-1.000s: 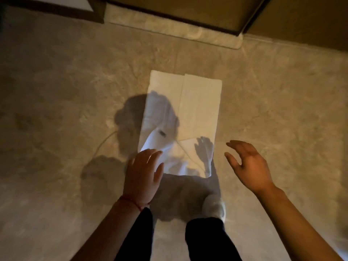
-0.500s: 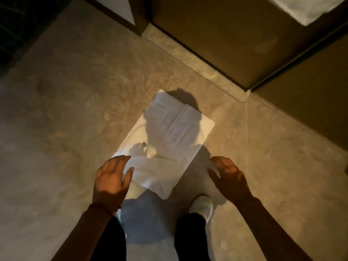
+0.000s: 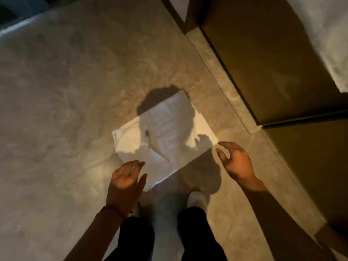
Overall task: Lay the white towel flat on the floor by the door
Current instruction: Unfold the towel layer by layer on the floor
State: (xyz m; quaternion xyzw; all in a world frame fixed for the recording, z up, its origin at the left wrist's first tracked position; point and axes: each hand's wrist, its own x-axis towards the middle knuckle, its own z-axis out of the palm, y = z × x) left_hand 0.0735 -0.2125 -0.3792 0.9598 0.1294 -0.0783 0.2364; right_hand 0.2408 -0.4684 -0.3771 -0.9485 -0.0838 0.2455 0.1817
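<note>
The white towel (image 3: 175, 132) lies spread on the marbled floor, turned at an angle, with a small blue label near its left part and a fold line across its near half. My head and hands cast shadows over it. My left hand (image 3: 125, 185) hovers above its near left edge, fingers apart and empty. My right hand (image 3: 236, 161) hangs just beyond the towel's right corner, fingers curled apart, holding nothing. The dark brown door (image 3: 263, 59) stands at the upper right, behind a stone threshold (image 3: 222, 80).
My two legs in dark trousers and a white shoe (image 3: 196, 198) stand just below the towel's near corner. A pale cloth (image 3: 327, 34) shows at the top right corner. A dark strip (image 3: 11, 12) runs along the far left edge of the floor.
The view has swung further left and tilted, so the towel appears more rotated. Both hands have lifted off the towel's near edge and now hover with fingers apart.
</note>
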